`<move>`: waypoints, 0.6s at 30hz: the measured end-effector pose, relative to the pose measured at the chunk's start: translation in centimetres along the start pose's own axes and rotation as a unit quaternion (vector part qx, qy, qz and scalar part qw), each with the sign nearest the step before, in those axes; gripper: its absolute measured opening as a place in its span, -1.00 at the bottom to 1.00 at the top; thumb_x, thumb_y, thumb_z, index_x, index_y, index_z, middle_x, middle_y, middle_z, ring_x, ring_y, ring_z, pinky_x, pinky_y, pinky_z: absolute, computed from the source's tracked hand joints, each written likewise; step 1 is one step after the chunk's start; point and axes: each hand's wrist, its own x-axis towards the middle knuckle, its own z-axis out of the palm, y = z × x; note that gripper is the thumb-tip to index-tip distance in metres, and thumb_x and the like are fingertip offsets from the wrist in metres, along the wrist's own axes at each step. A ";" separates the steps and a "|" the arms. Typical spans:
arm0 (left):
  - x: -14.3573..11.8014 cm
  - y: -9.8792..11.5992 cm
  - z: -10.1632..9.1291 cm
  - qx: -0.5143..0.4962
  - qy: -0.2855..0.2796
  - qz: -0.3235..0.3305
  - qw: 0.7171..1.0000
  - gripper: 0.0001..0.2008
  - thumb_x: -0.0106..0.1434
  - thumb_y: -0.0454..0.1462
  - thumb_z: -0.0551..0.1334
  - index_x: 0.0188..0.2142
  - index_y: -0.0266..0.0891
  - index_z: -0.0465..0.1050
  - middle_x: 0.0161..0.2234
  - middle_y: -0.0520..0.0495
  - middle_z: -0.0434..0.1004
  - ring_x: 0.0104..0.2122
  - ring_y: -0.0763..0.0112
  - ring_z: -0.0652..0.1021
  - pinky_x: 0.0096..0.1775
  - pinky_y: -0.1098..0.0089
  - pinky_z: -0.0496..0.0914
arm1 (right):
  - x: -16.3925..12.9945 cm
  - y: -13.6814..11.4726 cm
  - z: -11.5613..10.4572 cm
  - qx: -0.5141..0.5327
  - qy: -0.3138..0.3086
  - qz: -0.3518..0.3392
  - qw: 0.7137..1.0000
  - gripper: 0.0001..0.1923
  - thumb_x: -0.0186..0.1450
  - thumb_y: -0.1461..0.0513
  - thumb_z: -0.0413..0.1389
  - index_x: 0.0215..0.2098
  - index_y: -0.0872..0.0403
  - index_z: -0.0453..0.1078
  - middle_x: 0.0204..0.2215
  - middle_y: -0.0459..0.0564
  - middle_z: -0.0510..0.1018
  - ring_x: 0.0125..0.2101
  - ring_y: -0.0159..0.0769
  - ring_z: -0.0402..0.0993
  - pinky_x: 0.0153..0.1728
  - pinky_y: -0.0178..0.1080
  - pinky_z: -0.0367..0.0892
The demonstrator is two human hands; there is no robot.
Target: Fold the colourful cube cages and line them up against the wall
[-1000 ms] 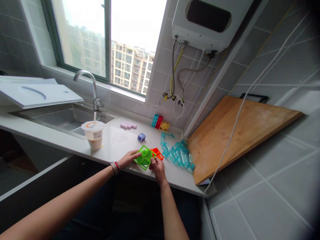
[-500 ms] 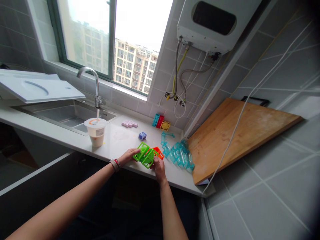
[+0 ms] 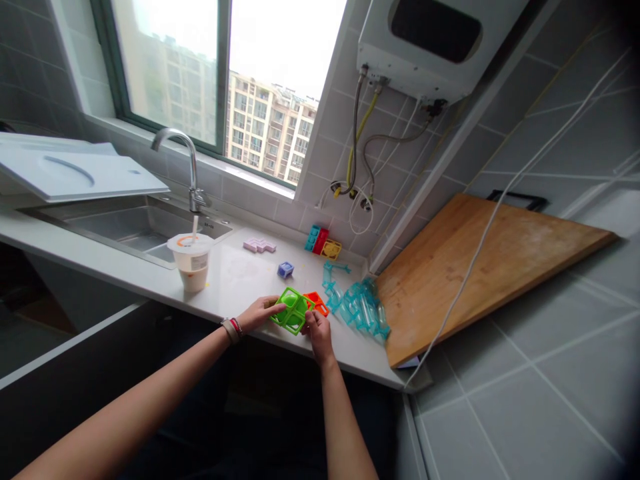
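A bright green openwork toy block (image 3: 292, 309) lies at the front edge of the white counter (image 3: 235, 277). My left hand (image 3: 257, 313) grips its left side and my right hand (image 3: 317, 335) grips its right side. An orange block (image 3: 317, 304) lies just behind the green one, touching it. To its right is a heap of clear teal blocks (image 3: 357, 303). A small purple block (image 3: 285, 269) sits further back on the counter.
A lidded drink cup with a straw (image 3: 191, 260) stands left of the hands. Behind it are a steel sink (image 3: 125, 228) and tap (image 3: 190, 167). Pink blocks (image 3: 259, 245) and blue, red and yellow blocks (image 3: 321, 243) lie by the wall. A wooden board (image 3: 465, 267) leans at right.
The green block has turned in my hands: it was tilted up half a second ago and now lies flatter again. Both hands have stayed on it.
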 end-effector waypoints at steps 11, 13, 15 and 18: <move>0.0 -0.1 0.2 0.050 0.005 0.011 0.999 -0.48 0.07 -0.04 0.48 -0.06 -0.27 0.53 -0.15 -0.18 0.65 -0.20 0.12 0.61 -0.17 0.29 0.48 | -0.5 -1.3 0.3 -0.010 -0.066 -0.014 0.998 -0.57 0.18 0.02 0.34 -0.09 0.08 0.51 -0.37 -0.06 0.57 -0.45 -0.36 0.40 -0.43 -0.32 0.34; 0.0 0.0 0.2 0.054 0.007 0.005 0.998 -0.50 0.06 -0.04 0.48 -0.10 -0.28 0.54 -0.19 -0.17 0.65 -0.22 0.12 0.61 -0.20 0.29 0.48 | -0.6 -1.3 0.3 -0.013 -0.066 -0.016 0.998 -0.59 0.17 0.04 0.34 -0.09 0.07 0.52 -0.34 -0.05 0.57 -0.44 -0.35 0.41 -0.43 -0.32 0.34; 0.1 0.1 0.2 0.052 0.011 -0.001 0.999 -0.51 0.05 -0.04 0.49 -0.11 -0.27 0.54 -0.21 -0.15 0.65 -0.24 0.13 0.61 -0.23 0.29 0.49 | -0.5 -1.2 0.2 -0.016 -0.064 -0.018 0.998 -0.60 0.18 0.03 0.33 -0.11 0.07 0.53 -0.34 -0.05 0.56 -0.43 -0.34 0.41 -0.43 -0.32 0.34; 0.2 0.1 0.2 0.039 0.016 -0.008 0.999 -0.50 0.04 -0.07 0.51 -0.10 -0.27 0.54 -0.22 -0.13 0.65 -0.26 0.16 0.61 -0.25 0.31 0.49 | -0.4 -1.1 0.1 -0.024 -0.063 -0.014 0.998 -0.57 0.18 0.01 0.31 -0.07 0.07 0.53 -0.38 -0.06 0.55 -0.43 -0.33 0.41 -0.44 -0.32 0.32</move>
